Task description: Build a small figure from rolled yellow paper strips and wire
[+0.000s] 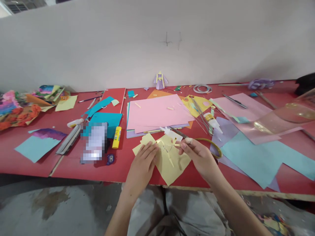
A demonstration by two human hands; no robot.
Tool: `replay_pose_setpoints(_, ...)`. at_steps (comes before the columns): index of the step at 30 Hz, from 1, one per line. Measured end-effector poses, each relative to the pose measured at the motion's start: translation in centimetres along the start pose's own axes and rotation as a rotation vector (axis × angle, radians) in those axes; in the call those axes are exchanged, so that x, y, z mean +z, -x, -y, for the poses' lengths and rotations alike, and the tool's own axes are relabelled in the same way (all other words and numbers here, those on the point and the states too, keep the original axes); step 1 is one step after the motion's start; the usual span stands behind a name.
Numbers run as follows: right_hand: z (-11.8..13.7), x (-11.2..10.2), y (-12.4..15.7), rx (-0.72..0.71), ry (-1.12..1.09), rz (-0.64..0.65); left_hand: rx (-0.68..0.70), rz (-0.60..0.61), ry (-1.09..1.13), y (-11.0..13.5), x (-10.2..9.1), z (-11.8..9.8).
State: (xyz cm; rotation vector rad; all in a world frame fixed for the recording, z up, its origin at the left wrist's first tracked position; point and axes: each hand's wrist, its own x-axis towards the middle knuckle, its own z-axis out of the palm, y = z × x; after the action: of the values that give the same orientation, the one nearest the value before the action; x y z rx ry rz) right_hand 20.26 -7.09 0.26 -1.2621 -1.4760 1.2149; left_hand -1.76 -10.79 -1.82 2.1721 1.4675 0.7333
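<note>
Two hands work over one pale yellow sheet [169, 164], which lies on the red desk [73, 164] at its near edge, and everything else is placed from that sheet.

Far to the left of the yellow sheet sits a heap of bright paper crafts [19, 109], then a light blue sheet [34, 147]. Nearer, still left of it, lie a teal sheet [108, 119] and a yellow glue stick [117, 137].

The left hand [144, 160] lies flat, fingers spread, pressing on the yellow sheet's left corner; it holds nothing. Just behind the sheet rests a stack of pink paper [157, 113], and at the wall beyond stands a small purple paper figure [160, 80].

The right hand [199, 154] hovers over the sheet's right side, fingertips pinched narrow around a small pale strip [176, 144]; what exactly that strip is cannot be told. A white glue bottle [213, 120] lies to the right behind, a loop of yellow-green cord [214, 146] curls just right of the sheet, and a large light blue sheet [261, 160] spreads farther right.

As a judgement: the yellow sheet overhangs the desk edge, so easing the left hand's pressure could let it slide off. The pinched strip is tiny, and a loose grip could drop it among the scraps. A sweeping forearm might also snag the cord.
</note>
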Motion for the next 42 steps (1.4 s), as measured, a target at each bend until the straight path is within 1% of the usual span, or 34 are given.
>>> replay_pose_setpoints(1, 0.0, -0.1, 0.0, 0.002, -0.013, 0.011, -0.025, -0.034, 0.084, -0.3, -0.1, -0.1)
replay_pose_setpoints(3, 0.0, -0.3, -0.1, 0.016, -0.019, 0.043, -0.139, -0.131, 0.215, -0.6, -0.8, -0.1)
replay_pose_setpoints(5, 0.1, -0.5, -0.3, 0.049, 0.014, 0.108, -0.185, -0.209, 0.227, -1.0, -2.1, -0.1)
replay_pose_setpoints(7, 0.3, -0.7, -0.6, 0.061, 0.076, 0.168, -0.235, -0.311, 0.212, -1.7, -3.7, 0.0)
replay_pose_setpoints(8, 0.5, -0.7, -0.8, 0.059, 0.11, 0.192, -0.237, -0.344, 0.209, -2.2, -4.4, 0.0)
replay_pose_setpoints(10, 0.8, -0.6, -1.4, 0.063, 0.183, 0.238, -0.197, -0.363, 0.194, -3.8, -5.6, 0.1)
replay_pose_setpoints(12, 1.1, -0.4, -2.0, 0.08, 0.273, 0.279, -0.125, -0.337, 0.188, -5.9, -6.2, 0.2)
replay_pose_setpoints(13, 1.3, -0.3, -2.3, 0.085, 0.325, 0.302, -0.083, -0.303, 0.186, -7.2, -6.3, 0.2)
replay_pose_setpoints(16, 1.7, 0.0, -3.0, 0.051, 0.527, 0.377, 0.048, -0.13, 0.139, -11.7, -5.8, 0.6)
replay_pose_setpoints(17, 1.8, 0.1, -3.2, 0.015, 0.614, 0.389, 0.086, -0.065, 0.094, -13.3, -5.4, 0.8)
replay_pose_setpoints(19, 1.6, 0.2, -3.3, -0.064, 0.75, 0.392, 0.163, 0.02, -0.107, -16.5, -4.3, 1.1)
replay_pose_setpoints(20, 1.4, 0.3, -3.3, -0.1, 0.787, 0.398, 0.205, 0.031, -0.223, -17.9, -3.7, 1.3)
replay_pose_setpoints(23, 0.6, 0.4, -3.1, -0.166, 0.85, 0.417, 0.257, 0.041, -0.298, -21.5, -1.5, 1.8)
replay_pose_setpoints(25, 0.2, 0.3, -3.0, -0.181, 0.885, 0.438, 0.314, 0.083, -0.341, -22.9, -0.2, 2.2)
replay_pose_setpoints(27, 0.0, 0.3, -3.0, -0.188, 0.906, 0.464, 0.345, 0.111, -0.391, -23.6, 0.7, 2.5)
replay_pose_setpoints(30, 0.0, 0.3, -3.1, -0.2, 0.924, 0.488, 0.382, 0.136, -0.444, -24.0, 1.4, 2.8)
replay_pose_setpoints(36, -0.3, 0.3, -3.0, -0.284, 0.91, 0.457, 0.407, 0.141, -0.456, -23.8, 1.0, 3.0)
replay_pose_setpoints(39, -0.4, 0.2, -2.9, -0.312, 0.9, 0.436, 0.421, 0.155, -0.425, -22.6, 0.2, 2.4)
replay_pose_setpoints(42, -0.5, 0.3, -3.0, -0.347, 0.893, 0.407, 0.429, 0.162, -0.339, -19.9, -1.3, 1.2)
